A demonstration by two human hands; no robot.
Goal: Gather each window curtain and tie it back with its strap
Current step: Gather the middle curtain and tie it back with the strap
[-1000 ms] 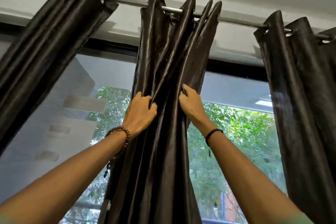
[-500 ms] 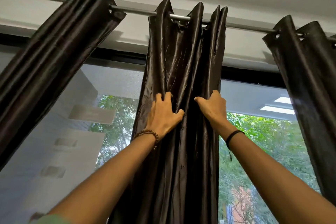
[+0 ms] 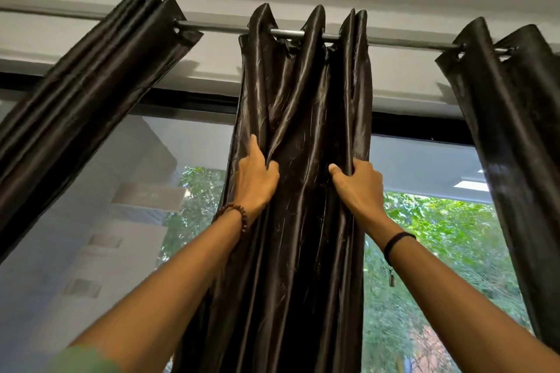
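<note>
Dark brown satin middle curtain (image 3: 303, 221) hangs bunched in folds between the two hands, gripped on both sides. Left hand (image 3: 256, 183) is on the curtain's left folds: fingers (image 3: 253, 145) partly curled and dug into a pleat, one reaching up along the fold, thumb pressed on the cloth to the right of them. That is a grasp on the fabric, not a flat touch. Right hand (image 3: 360, 188) is on the right folds at about the same height: thumb lies on the front, the other fingers wrap round the curtain's right edge and go out of sight behind it, clenched on the cloth. A band of loose folds sits between the two sets of fingers.

Well above the fingers a grey metal rod (image 3: 221, 28) runs across, and the curtain top is threaded onto it in peaks.

Counts: three curtains. Middle one is held. The left curtain (image 3: 85, 94) is well left of the left fingers, pulled slanting down and away. The right curtain (image 3: 509, 118) is well right of the right fingers, untouched. One rod. Two hands. Two wrist items, a brown beaded bracelet (image 3: 241, 215) below the left fingers and a black band (image 3: 397, 240) below the right fingers. Window glass (image 3: 424, 166) is behind the fingers, with green trees outside.
</note>
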